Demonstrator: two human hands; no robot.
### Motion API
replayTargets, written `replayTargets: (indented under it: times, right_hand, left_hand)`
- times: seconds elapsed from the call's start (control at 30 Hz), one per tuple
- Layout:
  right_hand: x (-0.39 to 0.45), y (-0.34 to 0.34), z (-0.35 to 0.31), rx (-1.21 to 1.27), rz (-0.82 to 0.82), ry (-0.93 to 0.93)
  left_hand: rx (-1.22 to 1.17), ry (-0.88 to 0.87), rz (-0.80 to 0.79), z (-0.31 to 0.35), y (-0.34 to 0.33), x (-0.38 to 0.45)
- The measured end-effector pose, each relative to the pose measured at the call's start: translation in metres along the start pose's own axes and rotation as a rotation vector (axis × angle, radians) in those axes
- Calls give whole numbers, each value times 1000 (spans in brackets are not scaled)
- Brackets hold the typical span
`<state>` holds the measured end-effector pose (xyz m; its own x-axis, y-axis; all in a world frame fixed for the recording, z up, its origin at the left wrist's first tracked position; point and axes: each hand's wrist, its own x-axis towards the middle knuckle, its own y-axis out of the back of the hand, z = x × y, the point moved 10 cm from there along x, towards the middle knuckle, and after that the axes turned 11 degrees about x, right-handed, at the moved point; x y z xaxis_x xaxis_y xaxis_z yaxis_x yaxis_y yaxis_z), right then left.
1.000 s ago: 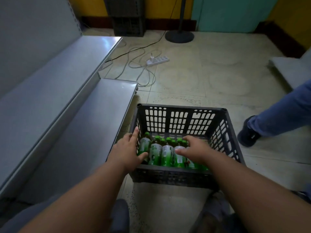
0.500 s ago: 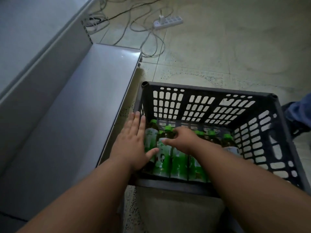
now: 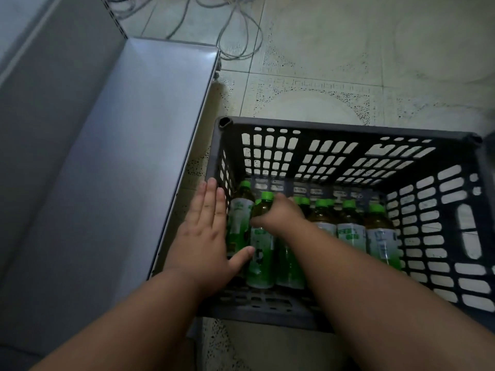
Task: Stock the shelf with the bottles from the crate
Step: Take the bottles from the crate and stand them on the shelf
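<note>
A dark slatted plastic crate (image 3: 348,129) stands on the tiled floor and holds several green-capped tea bottles (image 3: 377,236) along its near side. My right hand (image 3: 278,218) is inside the crate, its fingers closed around the neck of one bottle (image 3: 261,253) near the left end of the row. My left hand (image 3: 206,236) lies flat with fingers together on the crate's left rim, its thumb touching that same bottle's label. The low grey metal shelf (image 3: 107,156) runs along the left, bare.
White cables (image 3: 235,36) snake over the floor tiles beyond the shelf's far end. A narrow strip of floor (image 3: 198,145) separates the shelf edge from the crate. A higher shelf level (image 3: 32,49) rises at the far left.
The view has tilted down and closer to the crate. My right hand has shifted left across the row and closed on a bottle's neck. My left hand stays on the left rim.
</note>
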<state>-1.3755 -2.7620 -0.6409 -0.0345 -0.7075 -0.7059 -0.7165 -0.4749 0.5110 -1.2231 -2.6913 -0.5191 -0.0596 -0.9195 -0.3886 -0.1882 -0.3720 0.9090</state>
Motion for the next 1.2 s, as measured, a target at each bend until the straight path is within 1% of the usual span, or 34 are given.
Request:
replayTargets:
  times: [0.07,0.17,0.27,0.37,0.43,0.5,0.63,0.7,0.8,0.87,0.93,1.07,1.2]
  right_hand:
    - [-6,-1,3,116,10,45]
    - [-20,2,8,299,-25,61]
    - [-41,16,4,338,-26,130]
    - [-86,39,-23,328,2,280]
    - [-128,61,-55,282,55,417]
    - [-178,78,-93,264,86,558]
    - [-290,87,-179,186,78,828]
    - [-353,77,-224,125,60,970]
    - [-443,51,-281,77,-17,1136]
    - [-496,29,-312,67,-92,1217]
    - [-537,4,-337,40,-173,1284]
    - [-574,-50,-370,-13,-328,1370]
    - [-576,-108,-394,-75,-469,1422]
  left_hand:
    - [20,-2,-13,1,1,-1]
    - [41,-6,-38,1,1,-1]
    - [39,-16,-76,0,4,-3]
    - [-110,-6,-93,-1,16,-17]
    - [-252,17,-31,-7,32,-43]
    - [-394,63,67,-23,53,-79]
    - [-643,252,249,-88,103,-170]
    - [-700,329,351,-125,127,-222]
    - [-670,457,476,-177,151,-299]
    - [-659,549,511,-208,152,-345]
    - [-657,630,514,-234,146,-381]
    - [-670,750,485,-271,128,-418]
    - [-742,891,481,-299,97,-425]
